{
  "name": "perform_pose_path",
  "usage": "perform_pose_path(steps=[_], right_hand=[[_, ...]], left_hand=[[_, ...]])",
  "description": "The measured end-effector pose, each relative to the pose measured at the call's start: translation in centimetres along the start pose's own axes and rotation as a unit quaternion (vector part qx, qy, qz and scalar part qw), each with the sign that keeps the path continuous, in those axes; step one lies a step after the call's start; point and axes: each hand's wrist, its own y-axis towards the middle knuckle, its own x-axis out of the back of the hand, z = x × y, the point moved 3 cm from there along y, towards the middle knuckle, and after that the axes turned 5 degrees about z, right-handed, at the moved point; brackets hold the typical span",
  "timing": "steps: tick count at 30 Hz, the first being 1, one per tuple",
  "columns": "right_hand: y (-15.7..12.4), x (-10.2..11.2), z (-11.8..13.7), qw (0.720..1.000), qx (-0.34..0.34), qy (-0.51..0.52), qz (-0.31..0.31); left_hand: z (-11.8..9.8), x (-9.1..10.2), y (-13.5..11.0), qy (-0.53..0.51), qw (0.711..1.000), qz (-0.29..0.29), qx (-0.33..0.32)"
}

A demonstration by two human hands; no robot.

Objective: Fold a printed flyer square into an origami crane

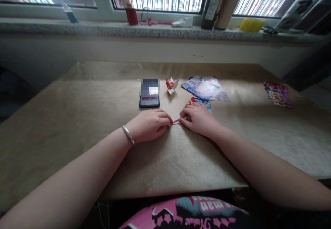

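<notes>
A small piece of folded paper [176, 121], white with a red edge, lies low on the table between my hands. My left hand [155, 122], with a silver bangle at its wrist, is closed with its fingertips pinching the paper's left tip. Curled over the paper's right part, my right hand [198, 117] presses it with thumb and fingers. A printed blue and red paper part [207, 105] shows behind my right hand; whether it belongs to the same sheet I cannot tell. Just beyond my hands stands a red and white origami crane [171, 86].
A phone [149, 98] with a partly blurred screen lies left of the crane. Printed leaflets [205, 88] are stacked at the right, and more colourful cards [278, 93] lie near the table's right edge. Bottles and a yellow sponge [252, 25] line the windowsill [103, 29].
</notes>
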Motion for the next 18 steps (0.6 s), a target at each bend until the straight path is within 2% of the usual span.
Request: perform_pose_path(steps=[5, 10, 15, 18], right_hand=[[0.2, -0.3, 0.0, 1.000, 0.007, 0.016, -0.009], [0.4, -0.4, 0.2, 0.999, 0.012, 0.032, -0.029], [0.0, 0.4, 0.8, 0.991, 0.125, 0.024, -0.045], [-0.3, 0.7, 0.7, 0.986, 0.160, 0.034, -0.037]], left_hand=[[0.3, -0.3, -0.1, 0.012, 0.999, -0.030, -0.005], [-0.1, -0.3, 0.1, 0.065, 0.997, -0.022, -0.024], [-0.4, -0.3, 0.2, 0.090, 0.996, -0.021, -0.013], [-0.6, -0.5, 0.2, 0.102, 0.995, -0.019, -0.009]])
